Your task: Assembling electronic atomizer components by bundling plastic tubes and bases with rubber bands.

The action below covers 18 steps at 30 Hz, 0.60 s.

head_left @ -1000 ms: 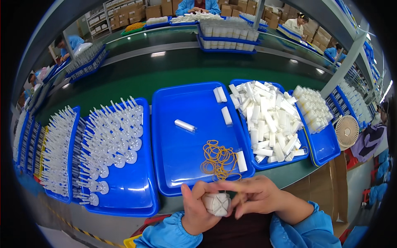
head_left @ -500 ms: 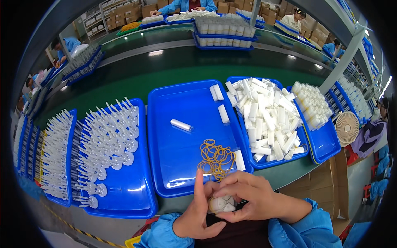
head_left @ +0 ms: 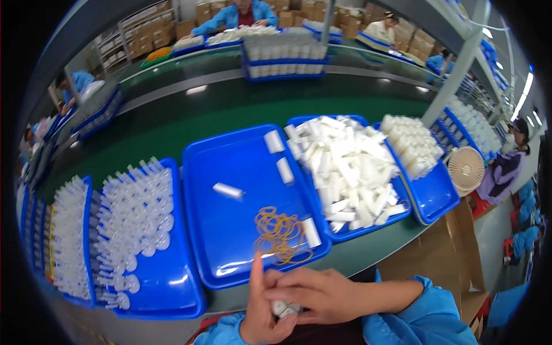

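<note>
Close to my body, below the middle blue tray (head_left: 202,230), both hands are closed around a small bundle of white pieces (head_left: 283,309). Only its rounded end shows, divided into several sections; the rest is hidden by my fingers. My left hand (head_left: 260,313) holds it from the left, with the index finger pointing up and the thumb along its near side. From the right, my right hand (head_left: 322,296) wraps its fingers over the top. Just beyond the hands, a tangle of yellow rubber bands (head_left: 282,233) lies in the tray, beside a white wrapped roll (head_left: 311,232).
Another white roll (head_left: 227,190) lies mid-tray. Right of it, a blue tray holds a heap of white rolls (head_left: 345,169); farther right are standing bundles (head_left: 411,144) and a fan (head_left: 465,171). Clear stemmed plastic parts (head_left: 138,207) fill trays at left. A co-worker (head_left: 244,14) sits across the green belt.
The whole view has swung, so trays and hands appear farther left and mostly lower. My right fingers have moved further over the bundle, covering more of it.
</note>
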Each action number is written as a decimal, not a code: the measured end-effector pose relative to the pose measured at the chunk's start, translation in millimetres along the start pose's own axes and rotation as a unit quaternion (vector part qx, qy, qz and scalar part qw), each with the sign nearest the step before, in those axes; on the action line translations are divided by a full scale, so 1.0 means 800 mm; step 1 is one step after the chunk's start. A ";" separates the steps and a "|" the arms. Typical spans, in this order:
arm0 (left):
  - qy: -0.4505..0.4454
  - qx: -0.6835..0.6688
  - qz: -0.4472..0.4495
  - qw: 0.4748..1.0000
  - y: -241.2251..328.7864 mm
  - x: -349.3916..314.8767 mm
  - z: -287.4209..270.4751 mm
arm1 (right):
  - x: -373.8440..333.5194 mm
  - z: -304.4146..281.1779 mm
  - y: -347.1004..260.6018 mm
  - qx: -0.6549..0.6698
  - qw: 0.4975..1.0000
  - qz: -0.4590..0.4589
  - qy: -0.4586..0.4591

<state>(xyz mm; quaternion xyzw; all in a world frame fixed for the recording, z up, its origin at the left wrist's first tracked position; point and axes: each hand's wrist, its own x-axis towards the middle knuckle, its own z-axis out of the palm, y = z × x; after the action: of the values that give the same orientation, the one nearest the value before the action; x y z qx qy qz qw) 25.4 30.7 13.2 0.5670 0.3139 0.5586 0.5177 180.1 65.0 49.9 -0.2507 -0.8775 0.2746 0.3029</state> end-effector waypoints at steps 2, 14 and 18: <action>-0.054 0.057 -0.025 0.997 0.001 0.001 -0.004 | -0.003 0.003 0.003 0.012 0.999 -0.028 0.021; -0.046 0.309 0.184 0.932 0.058 -0.040 -0.064 | -0.058 -0.140 0.027 -0.089 0.950 0.109 0.280; 0.109 0.475 0.054 0.871 0.094 -0.047 -0.122 | -0.151 -0.268 0.089 -0.414 0.728 0.270 0.475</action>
<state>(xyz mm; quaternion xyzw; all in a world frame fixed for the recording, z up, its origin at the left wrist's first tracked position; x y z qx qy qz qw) -91.7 -1.2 56.5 0.6961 0.5647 0.4277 0.1170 426.1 114.2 99.7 -0.6755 -0.5405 -0.2009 0.4595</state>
